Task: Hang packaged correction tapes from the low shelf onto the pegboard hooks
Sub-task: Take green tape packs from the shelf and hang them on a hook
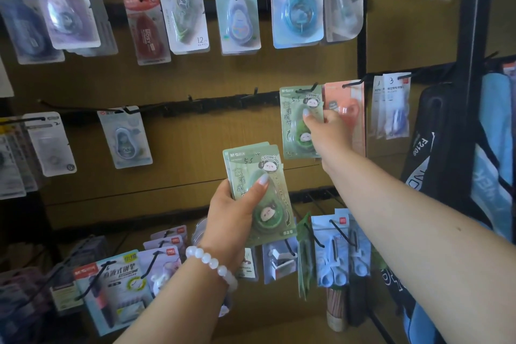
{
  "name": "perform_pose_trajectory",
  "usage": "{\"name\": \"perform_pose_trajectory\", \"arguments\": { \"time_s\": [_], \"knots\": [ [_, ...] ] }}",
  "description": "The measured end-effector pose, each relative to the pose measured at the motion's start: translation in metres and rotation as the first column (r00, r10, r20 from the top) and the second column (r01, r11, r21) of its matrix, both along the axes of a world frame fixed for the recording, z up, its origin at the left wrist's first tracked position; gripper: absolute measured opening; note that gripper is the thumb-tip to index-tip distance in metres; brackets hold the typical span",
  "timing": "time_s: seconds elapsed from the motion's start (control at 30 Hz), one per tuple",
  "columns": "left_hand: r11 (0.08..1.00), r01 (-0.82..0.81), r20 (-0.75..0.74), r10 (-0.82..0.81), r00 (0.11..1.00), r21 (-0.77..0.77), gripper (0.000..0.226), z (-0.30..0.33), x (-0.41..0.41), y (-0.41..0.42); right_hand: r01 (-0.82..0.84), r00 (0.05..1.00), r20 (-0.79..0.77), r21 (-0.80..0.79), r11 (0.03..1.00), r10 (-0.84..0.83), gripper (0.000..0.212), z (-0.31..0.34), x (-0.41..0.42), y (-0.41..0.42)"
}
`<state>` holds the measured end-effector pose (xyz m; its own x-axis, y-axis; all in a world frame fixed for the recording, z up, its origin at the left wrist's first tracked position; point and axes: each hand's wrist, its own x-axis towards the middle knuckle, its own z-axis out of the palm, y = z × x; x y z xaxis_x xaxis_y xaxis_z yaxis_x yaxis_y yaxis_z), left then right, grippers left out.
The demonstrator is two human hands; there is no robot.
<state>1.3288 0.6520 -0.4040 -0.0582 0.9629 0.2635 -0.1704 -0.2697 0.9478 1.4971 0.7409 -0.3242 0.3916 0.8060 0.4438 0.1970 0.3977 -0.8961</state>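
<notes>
My left hand (234,209), with a white bead bracelet on its wrist, grips a small stack of green panda correction tape packs (268,204) in front of the pegboard, thumb across the top pack. My right hand (324,131) reaches up and right and pinches another green pack (293,126) at the middle row. That pack's top hole sits at a black peg hook (311,89); whether it rests fully on the hook I cannot tell. My fingers hide its right side.
A salmon pack (351,109) hangs just right of the green one, white packs (393,103) beyond. Empty hooks (195,99) stand along the middle bar. Other tape packs fill the top row (237,11). Blue packs (335,248) hang below. A black frame post (472,36) and a dark bag (435,137) stand right.
</notes>
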Motion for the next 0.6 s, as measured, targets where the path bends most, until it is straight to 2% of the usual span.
{"name": "perform_pose_trajectory", "arguments": {
  "time_s": [0.13,0.27,0.33,0.4,0.47,0.53,0.57,0.6],
  "knots": [
    [1.0,0.009,-0.008,-0.009,1.0,0.016,0.049,0.001,0.002,0.0,0.096,0.987,0.14,-0.079,0.992,-0.085,0.047,0.005,-0.005,0.017],
    [1.0,0.019,-0.012,-0.019,1.0,0.013,0.052,0.003,0.005,0.0,0.304,0.892,0.379,-0.102,0.947,-0.246,0.059,0.008,-0.004,0.016],
    [1.0,0.01,-0.014,-0.01,1.0,0.009,0.053,0.003,0.006,0.0,0.285,0.886,0.417,-0.144,0.948,-0.203,0.06,0.007,-0.005,0.01],
    [1.0,0.007,-0.007,-0.007,1.0,0.001,0.051,0.003,0.006,0.001,0.202,0.915,0.38,-0.153,0.967,-0.131,0.058,-0.001,-0.008,0.005],
    [1.0,0.015,0.013,-0.015,1.0,-0.002,0.04,0.003,0.006,0.001,0.232,0.921,0.331,-0.042,0.972,-0.206,0.053,-0.014,-0.011,-0.005],
    [1.0,0.027,0.04,-0.027,0.999,-0.002,0.031,0.003,0.007,0.001,0.259,0.929,0.252,0.085,0.962,-0.273,0.039,-0.029,-0.014,-0.023],
    [1.0,0.029,0.05,-0.029,0.998,0.002,0.028,0.004,0.007,0.002,0.198,0.956,0.201,0.094,0.976,-0.213,0.033,-0.037,-0.016,-0.032],
    [1.0,0.028,0.053,-0.028,0.998,0.007,0.026,0.004,0.008,0.002,0.065,0.988,0.136,0.042,0.997,-0.07,0.031,-0.044,-0.019,-0.041]
  ]
}}
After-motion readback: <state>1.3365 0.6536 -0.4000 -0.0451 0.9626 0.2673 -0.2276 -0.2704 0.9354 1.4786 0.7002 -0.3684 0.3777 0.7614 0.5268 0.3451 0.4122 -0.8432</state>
